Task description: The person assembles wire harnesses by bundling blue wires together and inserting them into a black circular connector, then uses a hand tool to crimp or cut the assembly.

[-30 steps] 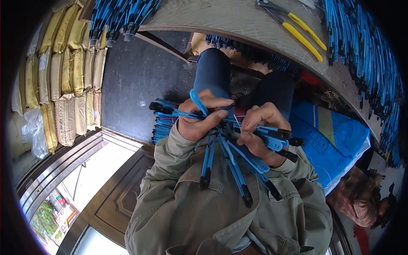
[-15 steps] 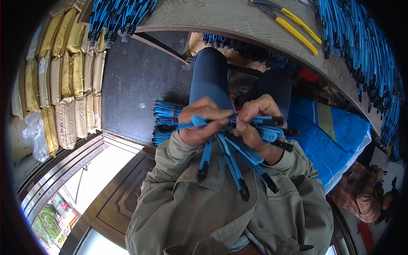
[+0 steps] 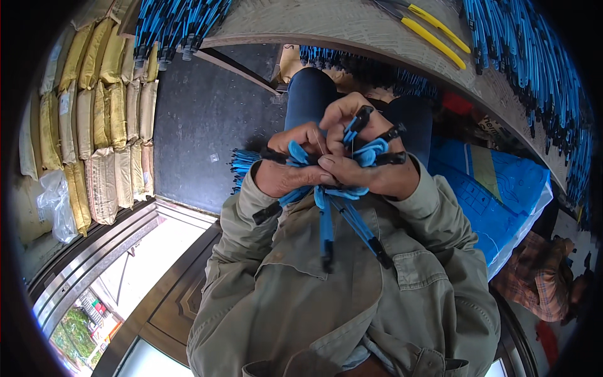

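Over my lap I hold a bundle of blue strips with black ends (image 3: 326,229). The strips fan out between and around both hands, some hanging down in front of my jacket. My left hand (image 3: 286,173) is closed round the left side of the bundle, thumb pointing toward the middle. My right hand (image 3: 370,160) grips the right side, its thumb meeting the left thumb and its forefinger curled above. A thin strand, thread or wire, shows faintly near the fingertips. Where the strips come together is hidden by my fingers.
Ahead, a wooden tabletop (image 3: 301,24) bears yellow-handled pliers (image 3: 433,43) and piles of blue strips (image 3: 524,63). More strips (image 3: 244,164) lie left of my lap. At right are a blue wrapped package (image 3: 483,182) and a person in a plaid shirt (image 3: 534,270). Stacked sacks (image 3: 94,119) line the left.
My right hand has lifted away from me and turned, its forefinger raised. The thumbs have come together. The strips have shifted, with the hanging ones bunched closer.
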The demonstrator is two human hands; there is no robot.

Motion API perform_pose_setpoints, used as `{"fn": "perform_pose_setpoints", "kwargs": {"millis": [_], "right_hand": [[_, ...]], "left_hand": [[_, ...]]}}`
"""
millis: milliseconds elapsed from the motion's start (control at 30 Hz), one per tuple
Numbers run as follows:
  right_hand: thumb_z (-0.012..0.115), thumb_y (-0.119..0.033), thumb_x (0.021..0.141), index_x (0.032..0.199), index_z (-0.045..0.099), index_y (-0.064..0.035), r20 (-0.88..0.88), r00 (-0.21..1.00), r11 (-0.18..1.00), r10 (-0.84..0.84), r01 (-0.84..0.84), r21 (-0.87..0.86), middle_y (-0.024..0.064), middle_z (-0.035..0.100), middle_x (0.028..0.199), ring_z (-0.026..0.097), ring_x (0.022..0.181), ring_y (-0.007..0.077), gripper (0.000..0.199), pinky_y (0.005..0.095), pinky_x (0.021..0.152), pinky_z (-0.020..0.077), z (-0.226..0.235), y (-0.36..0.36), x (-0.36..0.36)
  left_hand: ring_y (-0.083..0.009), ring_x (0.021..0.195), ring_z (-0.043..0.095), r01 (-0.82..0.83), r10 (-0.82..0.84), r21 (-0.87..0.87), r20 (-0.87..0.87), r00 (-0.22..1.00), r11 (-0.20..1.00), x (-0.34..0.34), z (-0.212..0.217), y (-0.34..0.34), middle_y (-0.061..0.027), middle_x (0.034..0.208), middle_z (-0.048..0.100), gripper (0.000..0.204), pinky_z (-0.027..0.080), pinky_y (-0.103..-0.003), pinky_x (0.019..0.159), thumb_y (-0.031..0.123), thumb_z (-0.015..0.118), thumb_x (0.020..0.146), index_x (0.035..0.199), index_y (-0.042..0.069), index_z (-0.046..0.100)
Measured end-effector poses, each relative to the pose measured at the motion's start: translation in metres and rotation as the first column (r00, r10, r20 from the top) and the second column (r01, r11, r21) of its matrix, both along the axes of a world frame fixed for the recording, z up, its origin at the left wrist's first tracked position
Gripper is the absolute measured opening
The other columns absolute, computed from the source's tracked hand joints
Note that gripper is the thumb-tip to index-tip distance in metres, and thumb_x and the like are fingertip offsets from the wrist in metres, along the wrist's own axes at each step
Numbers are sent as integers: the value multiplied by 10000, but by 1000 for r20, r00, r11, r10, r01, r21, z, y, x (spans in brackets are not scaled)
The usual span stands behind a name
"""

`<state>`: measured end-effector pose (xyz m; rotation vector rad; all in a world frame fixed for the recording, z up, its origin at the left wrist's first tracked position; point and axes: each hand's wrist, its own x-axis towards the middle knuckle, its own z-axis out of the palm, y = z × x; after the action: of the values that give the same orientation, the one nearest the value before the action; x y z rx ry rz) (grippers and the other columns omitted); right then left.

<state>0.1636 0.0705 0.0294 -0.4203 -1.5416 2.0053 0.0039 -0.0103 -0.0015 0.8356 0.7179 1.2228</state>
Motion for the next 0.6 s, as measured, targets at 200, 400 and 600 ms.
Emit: {"fn": "perform_pose_setpoints", "kwargs": {"millis": [200,400,600], "right_hand": [[757,-53,694,1154,403,-27,-80,986,988,147,-143,60,-24,477,718,460,689,47,581,214,661,371,-1,10,0],[804,-100,652,1214,382,-18,-78,979,975,188,-177,134,-7,501,736,476,695,55,707,213,668,376,-9,11,12],[833,-170,615,1227,379,-12,47,996,939,71,-83,335,9,537,764,503,716,74,778,232,690,391,-2,10,8]], "left_hand": [[-131,810,596,-46,46,14,-3,999,999,0,-8,-6,-75,843,592,187,493,-276,705,-36,688,738,845,-4,538],[-165,776,601,-52,55,125,-16,998,991,-2,-10,-5,-112,800,601,125,486,-288,672,-16,695,729,794,-19,587],[-185,750,582,80,-34,273,-169,985,959,-14,-6,2,-120,775,601,118,465,-297,656,47,696,727,730,-13,594]]}}
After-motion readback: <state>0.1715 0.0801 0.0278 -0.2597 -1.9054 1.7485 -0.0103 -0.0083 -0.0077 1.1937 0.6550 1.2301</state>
